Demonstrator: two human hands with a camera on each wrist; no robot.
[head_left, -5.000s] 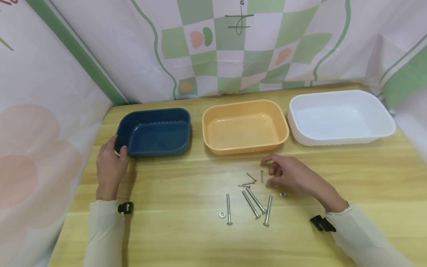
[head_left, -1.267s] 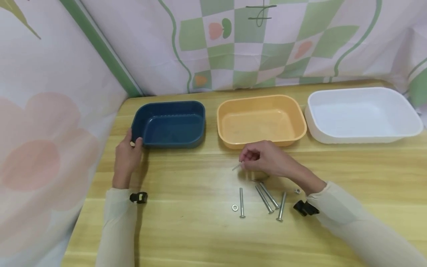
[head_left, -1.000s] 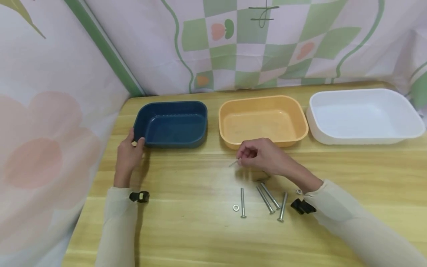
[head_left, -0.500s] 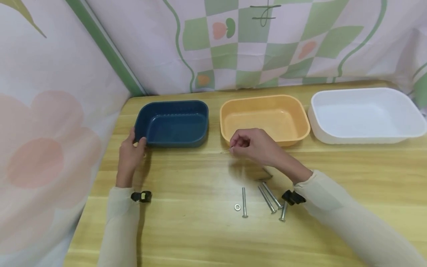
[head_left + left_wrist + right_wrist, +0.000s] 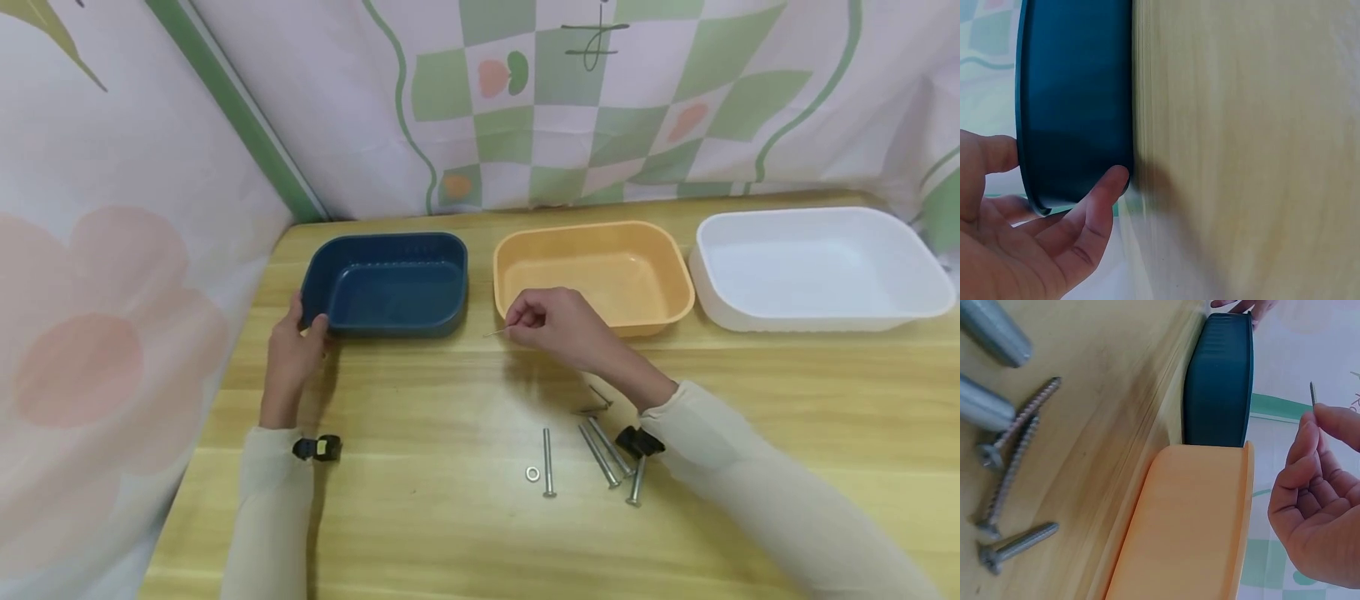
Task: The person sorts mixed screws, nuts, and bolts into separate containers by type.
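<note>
My right hand (image 5: 558,327) pinches a small screw (image 5: 491,333) between thumb and fingertips, over the near left corner of the yellow bin (image 5: 645,328). The screw's thin end points left, toward the dark blue bin (image 5: 390,328). My left hand (image 5: 291,362) holds that blue bin by its near left corner, thumb and fingers on either side of it; in the left wrist view, fingers touch its rim and lower edge. Several small screws (image 5: 1019,540) lie on the table, partly overlapping, next to larger bolts (image 5: 548,462). The right forearm covers part of one bolt.
A white bin (image 5: 821,323) stands at the right, in a row with the other two. A small metal ring (image 5: 532,473), like a nut or washer, lies left of the bolts. A patterned cloth (image 5: 502,137) hangs behind the wooden table (image 5: 420,517).
The right hand has picked up a screw from the table, then carried it left and away, raised toward the blue bin. My left hand stays at the blue bin's corner.
</note>
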